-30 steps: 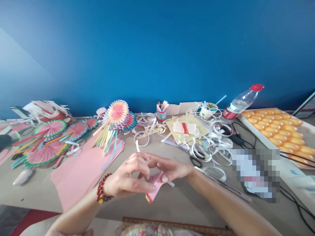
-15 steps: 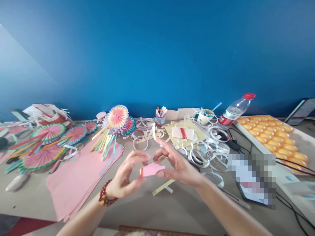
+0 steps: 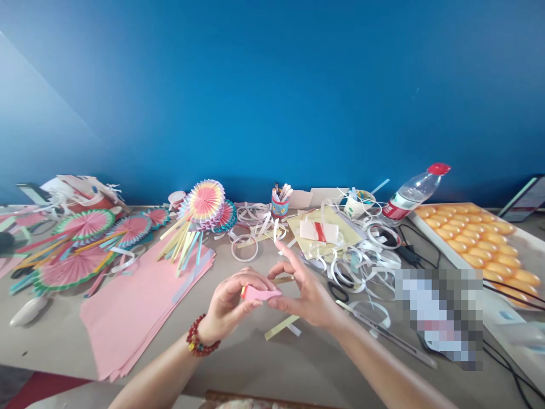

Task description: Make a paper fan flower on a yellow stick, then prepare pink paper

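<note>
A small pleated piece of pink paper [image 3: 264, 295] with a red and yellow edge is held over the table between both hands. My left hand [image 3: 227, 300], with a beaded bracelet [image 3: 201, 336] at its wrist, grips the coloured end. On the other end my right hand [image 3: 304, 292] pinches with the thumb and curled fingers, its index finger stretched upward. A brownish strip [image 3: 283, 279] shows by the right fingers. Just below the hands, a pale yellow paper strip [image 3: 281, 328] lies on the table. Part of the pink paper is hidden by the left fingers.
Pink sheets [image 3: 140, 307] are stacked at left, beside several pleated paper fans [image 3: 74, 272]. A paper rosette [image 3: 206, 203] stands behind. White paper strips [image 3: 361, 258], scissors [image 3: 338, 289] and a long metal tool [image 3: 395, 339] lie right. Further right are a bottle [image 3: 419, 187] and cables [image 3: 426, 255].
My left hand has moved right and closed its fingers and thumb on the coloured end of the pink paper, which now looks squeezed narrower. My right hand still holds its end.
</note>
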Tool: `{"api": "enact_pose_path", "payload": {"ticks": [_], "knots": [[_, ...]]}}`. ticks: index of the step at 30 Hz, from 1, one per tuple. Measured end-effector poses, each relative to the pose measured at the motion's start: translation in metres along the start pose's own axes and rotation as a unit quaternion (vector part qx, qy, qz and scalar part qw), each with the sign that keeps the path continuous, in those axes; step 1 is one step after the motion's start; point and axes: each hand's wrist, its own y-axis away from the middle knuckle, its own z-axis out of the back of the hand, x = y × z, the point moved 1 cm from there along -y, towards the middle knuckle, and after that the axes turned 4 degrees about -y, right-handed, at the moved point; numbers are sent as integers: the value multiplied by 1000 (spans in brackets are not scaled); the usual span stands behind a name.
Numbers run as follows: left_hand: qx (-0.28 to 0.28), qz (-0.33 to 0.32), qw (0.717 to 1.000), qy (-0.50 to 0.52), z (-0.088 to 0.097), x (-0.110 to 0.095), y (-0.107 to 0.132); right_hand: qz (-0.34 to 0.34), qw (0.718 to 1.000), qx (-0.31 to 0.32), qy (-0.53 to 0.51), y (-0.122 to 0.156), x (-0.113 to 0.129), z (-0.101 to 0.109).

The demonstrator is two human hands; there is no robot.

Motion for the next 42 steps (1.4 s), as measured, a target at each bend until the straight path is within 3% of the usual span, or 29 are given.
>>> {"api": "enact_pose_path", "payload": {"ticks": [4, 9, 14, 16, 22, 27, 42], "knots": [[-17, 28, 999, 23, -1, 9, 5, 33, 997, -51, 55, 3, 2, 11], [-41, 68, 997, 24, 0, 20, 6, 80, 976, -189, -71, 13, 14, 18], [-37, 78, 996, -3, -3, 25, 9, -74, 952, -94, -282, 21, 19, -6], [-41, 67, 997, -5, -5, 25, 9, -97, 943, -102, -302, 21, 18, -15], [-50, 20, 998, -32, -8, 19, 6, -99, 946, -127, -282, 17, 11, -25], [-56, 7, 998, -36, -9, 19, 7, -110, 952, -189, -214, 17, 7, -26], [-65, 9, 997, -42, -9, 21, 8, -84, 966, -189, -154, 16, 1, -26]]}}
